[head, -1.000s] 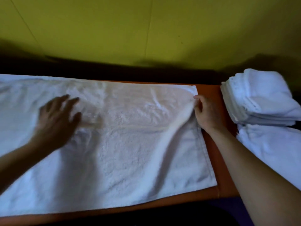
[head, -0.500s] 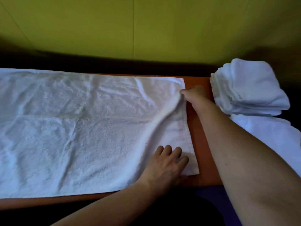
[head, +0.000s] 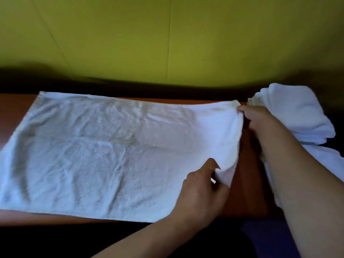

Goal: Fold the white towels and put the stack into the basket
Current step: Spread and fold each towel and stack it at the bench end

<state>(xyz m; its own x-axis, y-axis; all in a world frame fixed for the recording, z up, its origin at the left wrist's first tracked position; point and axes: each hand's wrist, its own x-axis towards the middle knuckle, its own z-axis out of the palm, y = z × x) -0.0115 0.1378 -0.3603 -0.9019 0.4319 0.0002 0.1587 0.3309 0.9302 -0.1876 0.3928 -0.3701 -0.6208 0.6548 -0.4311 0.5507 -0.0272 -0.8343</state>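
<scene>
Head view: left hand [head: 200, 190] and right hand [head: 257, 118], both apparently pinching the spread white towel [head: 111, 155] by its right-edge corners.

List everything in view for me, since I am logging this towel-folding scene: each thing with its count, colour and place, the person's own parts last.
spread towel: one, white, flat across the table, right end lifted
folded towel stack: one pile, white, far right
loose towel: one, white, under and in front of the stack
table: one, orange-brown, beneath everything
wall: yellow-green, behind the table
left hand: pinches the towel's near right corner
right hand: pinches the towel's far right corner
</scene>
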